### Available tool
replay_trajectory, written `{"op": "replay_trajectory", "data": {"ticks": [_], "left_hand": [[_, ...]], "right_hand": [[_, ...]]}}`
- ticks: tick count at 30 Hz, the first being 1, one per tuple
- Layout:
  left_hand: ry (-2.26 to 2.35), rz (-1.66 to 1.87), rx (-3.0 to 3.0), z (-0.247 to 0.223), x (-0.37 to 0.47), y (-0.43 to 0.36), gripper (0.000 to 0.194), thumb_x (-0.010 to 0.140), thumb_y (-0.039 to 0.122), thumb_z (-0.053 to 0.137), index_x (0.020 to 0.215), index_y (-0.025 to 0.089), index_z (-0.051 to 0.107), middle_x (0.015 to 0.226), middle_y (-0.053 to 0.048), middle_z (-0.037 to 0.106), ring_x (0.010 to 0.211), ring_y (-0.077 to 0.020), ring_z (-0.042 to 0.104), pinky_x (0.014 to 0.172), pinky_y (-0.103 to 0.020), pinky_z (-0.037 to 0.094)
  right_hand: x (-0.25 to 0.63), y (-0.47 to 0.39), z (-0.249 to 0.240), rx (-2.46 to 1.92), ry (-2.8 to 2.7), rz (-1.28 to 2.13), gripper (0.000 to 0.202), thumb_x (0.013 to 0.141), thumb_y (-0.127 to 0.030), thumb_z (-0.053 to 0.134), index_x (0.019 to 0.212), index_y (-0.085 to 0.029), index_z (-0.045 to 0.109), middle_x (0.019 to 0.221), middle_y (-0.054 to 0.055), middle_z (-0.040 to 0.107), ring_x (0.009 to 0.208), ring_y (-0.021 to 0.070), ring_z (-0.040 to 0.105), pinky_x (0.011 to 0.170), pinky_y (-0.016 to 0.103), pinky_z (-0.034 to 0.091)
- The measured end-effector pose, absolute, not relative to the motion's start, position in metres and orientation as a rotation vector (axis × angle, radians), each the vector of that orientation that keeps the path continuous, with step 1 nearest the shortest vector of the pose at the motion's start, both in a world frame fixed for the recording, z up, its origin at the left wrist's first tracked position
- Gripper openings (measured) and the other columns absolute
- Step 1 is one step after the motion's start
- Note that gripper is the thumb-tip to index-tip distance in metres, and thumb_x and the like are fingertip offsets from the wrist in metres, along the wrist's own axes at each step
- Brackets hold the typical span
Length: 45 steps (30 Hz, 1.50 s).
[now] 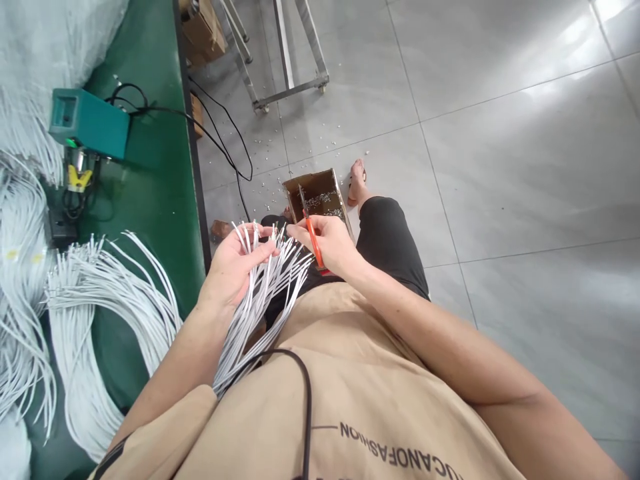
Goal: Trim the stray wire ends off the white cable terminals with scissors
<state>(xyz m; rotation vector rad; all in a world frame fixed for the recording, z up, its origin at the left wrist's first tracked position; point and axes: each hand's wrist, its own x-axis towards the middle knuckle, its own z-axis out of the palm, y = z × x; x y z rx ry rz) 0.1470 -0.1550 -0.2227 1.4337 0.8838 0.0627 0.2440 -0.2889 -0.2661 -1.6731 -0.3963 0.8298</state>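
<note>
A loose bundle of white cables [263,300] hangs over my lap, its ends fanned out near the top. My left hand [235,257] is closed around some of these cables, thumb laid across them. On the other side, my right hand [327,243] holds a pair of scissors [313,237] with red-orange handles, the blades pointing away from me. Its thumb and forefinger meet at the tips of the cables; what they pinch there is too small to make out. Below the hands stands an open cardboard box [320,190] with small pale scraps inside.
To the left is a green table [155,153] with more white cable bundles [95,300], a teal device [90,123] and a yellow clip [79,179]. Black cords droop off its edge. A metal frame on casters [290,87] stands on the tiled floor, where scraps lie scattered.
</note>
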Motion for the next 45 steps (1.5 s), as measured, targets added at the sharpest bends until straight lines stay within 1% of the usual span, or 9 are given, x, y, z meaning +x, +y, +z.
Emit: {"op": "replay_trajectory", "data": {"ticks": [2,5,13,19,23,27,32,38,45], "left_hand": [[0.894,0.058,1.390,-0.225,0.146,-0.154,0.034,0.063,0.020,0.078,0.090,0.018,0.056,0.096,-0.001,0.066,0.065,-0.0078,0.061,0.057,-0.020,0.043],[0.882,0.045,1.346,-0.226,0.146,-0.153,0.033,0.063,0.017,0.077,0.088,0.017,0.055,0.087,-0.001,0.067,0.063,-0.0078,0.061,0.056,-0.019,0.042],[0.820,0.083,1.396,-0.223,0.147,-0.157,0.032,0.065,0.015,0.075,0.086,0.018,0.051,0.080,0.000,0.068,0.059,-0.0084,0.061,0.056,-0.019,0.043],[0.814,0.147,1.568,-0.229,0.145,-0.157,0.029,0.066,0.019,0.074,0.086,0.019,0.053,0.078,0.004,0.063,0.061,-0.0090,0.062,0.063,-0.022,0.049],[0.819,0.184,1.739,-0.232,0.142,-0.157,0.031,0.067,0.022,0.073,0.091,0.020,0.053,0.079,0.003,0.064,0.064,-0.0111,0.063,0.071,-0.027,0.051],[0.836,0.215,1.949,-0.228,0.141,-0.161,0.031,0.067,0.026,0.072,0.091,0.020,0.054,0.084,0.000,0.066,0.071,-0.0135,0.064,0.074,-0.028,0.051],[0.864,0.248,2.153,-0.224,0.143,-0.165,0.024,0.067,0.026,0.073,0.084,0.020,0.056,0.082,0.001,0.067,0.080,-0.0149,0.064,0.084,-0.029,0.048],[0.862,0.216,2.055,-0.228,0.144,-0.163,0.018,0.069,0.022,0.068,0.079,0.019,0.053,0.080,0.001,0.067,0.077,-0.0154,0.066,0.081,-0.030,0.050],[0.790,0.191,1.885,-0.232,0.144,-0.163,0.021,0.072,0.019,0.065,0.074,0.020,0.045,0.075,0.002,0.062,0.073,-0.0139,0.066,0.075,-0.028,0.052]], "right_hand": [[0.246,-0.294,-0.272,-1.933,-0.597,0.733,0.031,0.079,-0.043,0.056,0.070,-0.014,0.062,0.065,-0.001,0.054,0.060,0.0101,0.045,0.057,0.024,0.031],[0.246,-0.296,-0.277,-2.171,-0.897,0.662,0.027,0.080,-0.038,0.057,0.069,-0.014,0.062,0.075,0.003,0.060,0.064,0.0116,0.051,0.057,0.025,0.031],[0.245,-0.290,-0.272,-2.266,-1.077,0.748,0.033,0.085,-0.044,0.051,0.080,-0.017,0.068,0.084,0.007,0.069,0.075,0.0181,0.063,0.057,0.026,0.034],[0.248,-0.293,-0.262,-2.352,-1.157,0.716,0.031,0.084,-0.039,0.049,0.080,-0.015,0.068,0.082,0.010,0.070,0.072,0.0220,0.064,0.055,0.028,0.035],[0.249,-0.295,-0.256,-2.376,-1.200,0.713,0.030,0.084,-0.039,0.051,0.078,-0.014,0.067,0.082,0.010,0.069,0.075,0.0229,0.065,0.059,0.029,0.038],[0.245,-0.297,-0.252,-2.400,-1.227,0.649,0.028,0.085,-0.033,0.050,0.075,-0.014,0.068,0.078,0.010,0.069,0.074,0.0242,0.066,0.061,0.031,0.039],[0.238,-0.296,-0.250,-2.450,-1.189,0.630,0.026,0.084,-0.031,0.051,0.073,-0.015,0.068,0.075,0.011,0.068,0.071,0.0258,0.066,0.058,0.031,0.040],[0.235,-0.296,-0.250,-2.451,-1.164,0.672,0.027,0.085,-0.034,0.051,0.076,-0.015,0.068,0.078,0.012,0.069,0.072,0.0247,0.066,0.059,0.029,0.041],[0.233,-0.297,-0.254,-2.433,-1.146,0.703,0.034,0.087,-0.041,0.048,0.080,-0.015,0.069,0.080,0.011,0.069,0.074,0.0246,0.066,0.060,0.029,0.041]]}}
